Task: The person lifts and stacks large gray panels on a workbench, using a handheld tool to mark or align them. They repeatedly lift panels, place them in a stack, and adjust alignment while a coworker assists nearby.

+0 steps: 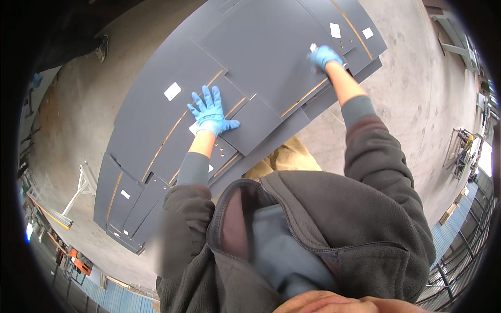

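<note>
Dark grey flat panels (255,47) lie side by side and overlap in front of me, some with brown strips along their edges. My left hand (210,110), in a blue glove, rests flat with its fingers spread on the panels, over a brown strip and beside a white label. Further right, my gloved right hand (325,56) is closed and blurred by motion, low over a panel's surface. A small white wad (313,47), seemingly cloth or paper, pokes out past its fingers. The rest of the wad is hidden in the glove.
White labels (173,92) and small round holes dot the panels. A white metal stand (80,189) is on the concrete floor (402,88) to the left. Another person's shoe (102,49) shows at the upper left. An orange machine (81,262) stands at the lower left.
</note>
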`<state>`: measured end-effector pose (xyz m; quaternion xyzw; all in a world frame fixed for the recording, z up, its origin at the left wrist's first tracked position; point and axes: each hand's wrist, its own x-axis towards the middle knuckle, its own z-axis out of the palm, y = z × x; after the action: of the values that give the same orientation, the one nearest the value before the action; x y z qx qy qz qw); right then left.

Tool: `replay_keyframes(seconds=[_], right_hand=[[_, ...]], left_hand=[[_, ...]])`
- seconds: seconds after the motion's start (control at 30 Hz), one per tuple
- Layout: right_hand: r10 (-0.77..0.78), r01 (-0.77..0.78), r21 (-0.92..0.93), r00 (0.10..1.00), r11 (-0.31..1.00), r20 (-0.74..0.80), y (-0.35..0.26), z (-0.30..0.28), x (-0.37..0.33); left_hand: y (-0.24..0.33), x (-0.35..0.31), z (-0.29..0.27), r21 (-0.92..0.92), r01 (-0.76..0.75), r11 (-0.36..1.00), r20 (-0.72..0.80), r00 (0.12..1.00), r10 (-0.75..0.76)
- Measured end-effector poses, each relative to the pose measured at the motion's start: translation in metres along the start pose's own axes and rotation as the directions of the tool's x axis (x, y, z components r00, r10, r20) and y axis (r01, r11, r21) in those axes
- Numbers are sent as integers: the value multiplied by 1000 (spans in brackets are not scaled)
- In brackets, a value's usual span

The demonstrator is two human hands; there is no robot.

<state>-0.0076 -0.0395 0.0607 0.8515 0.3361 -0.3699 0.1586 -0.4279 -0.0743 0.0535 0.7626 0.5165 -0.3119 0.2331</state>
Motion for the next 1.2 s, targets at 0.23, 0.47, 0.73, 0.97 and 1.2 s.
replay_keyframes(seconds=[0.23, 0.47, 0.73, 0.97, 1.2], right_hand=[[-66, -25, 268, 943, 963, 325, 77, 34, -26], [21, -52, 362, 996, 931, 89, 145, -7, 17], [-292, -115, 645, 822, 755, 488, 128, 70, -88], [-339, -23, 516, 729, 856, 594, 138, 111, -131], [-330, 138, 334, 701, 932, 632, 66, 154, -197]], left_hand=[[6, 1, -4, 14, 19, 1000, 17, 1000, -19], [7, 2, -3, 27, 23, 999, 3, 1000, -23], [12, 0, -8, 40, 35, 999, 26, 999, -36], [6, 1, 0, 45, 4, 999, -47, 999, -2], [5, -2, 1, 41, 29, 999, -35, 999, -27]])
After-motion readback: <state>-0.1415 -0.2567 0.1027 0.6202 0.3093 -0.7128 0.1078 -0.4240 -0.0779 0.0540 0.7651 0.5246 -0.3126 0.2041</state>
